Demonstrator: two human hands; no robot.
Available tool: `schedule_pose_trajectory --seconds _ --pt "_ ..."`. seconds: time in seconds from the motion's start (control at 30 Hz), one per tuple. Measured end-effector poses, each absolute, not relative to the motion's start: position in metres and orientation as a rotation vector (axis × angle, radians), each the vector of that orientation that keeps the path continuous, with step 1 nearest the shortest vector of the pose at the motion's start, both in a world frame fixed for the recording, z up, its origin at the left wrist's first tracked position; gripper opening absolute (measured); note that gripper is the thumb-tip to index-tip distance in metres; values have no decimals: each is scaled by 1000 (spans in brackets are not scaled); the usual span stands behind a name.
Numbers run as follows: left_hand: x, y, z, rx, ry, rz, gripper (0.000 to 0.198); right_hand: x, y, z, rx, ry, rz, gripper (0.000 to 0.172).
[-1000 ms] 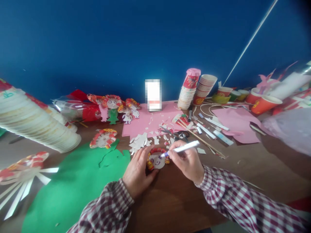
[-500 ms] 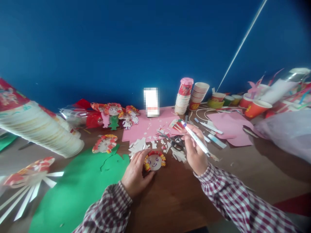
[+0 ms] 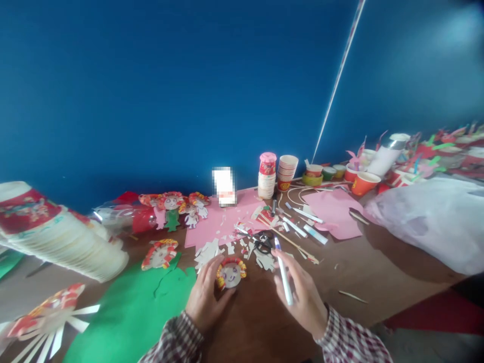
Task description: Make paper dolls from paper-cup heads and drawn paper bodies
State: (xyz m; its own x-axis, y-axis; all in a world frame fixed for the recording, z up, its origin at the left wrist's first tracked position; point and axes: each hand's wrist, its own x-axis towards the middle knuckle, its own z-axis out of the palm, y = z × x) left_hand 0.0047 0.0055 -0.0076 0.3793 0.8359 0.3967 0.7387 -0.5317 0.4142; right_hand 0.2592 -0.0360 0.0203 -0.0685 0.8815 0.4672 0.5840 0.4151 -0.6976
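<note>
The round paper face with the red-and-yellow curly fringe stayed put, pinched at its edge by our left hand. What changed: the white marker pen with the purple tip had lifted off it, so we'd paused drawing. Our right hand hovered beside it, palm down, fingers closed on the pen, tip pointing toward the black scissors.

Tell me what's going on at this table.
A person in a checked shirt works at a wooden table strewn with paper scraps. The left hand steadies a small paper face with red and yellow hair; the right hand holds a white marker, its tip clear of the face. Scissors lie just beyond.
</note>
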Motion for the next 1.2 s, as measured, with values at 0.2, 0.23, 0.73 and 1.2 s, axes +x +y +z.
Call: schedule_pose_trajectory --seconds 0.2,0.23,0.73,1.2 --pt "3 7 -7 2475 1458 858 67 262 -69 16 -1214 -1629 791 92" --pt "3 8 -7 2467 1470 862 67 262 -71 15 -1193 -1570 851 89" --pt "-4 10 -9 2469 1502 959 61 297 -41 28 -1604 -1649 441 37" --pt "-13 -88 3 2318 1475 990 32 329 60 26 -1873 -1917 -82 19"
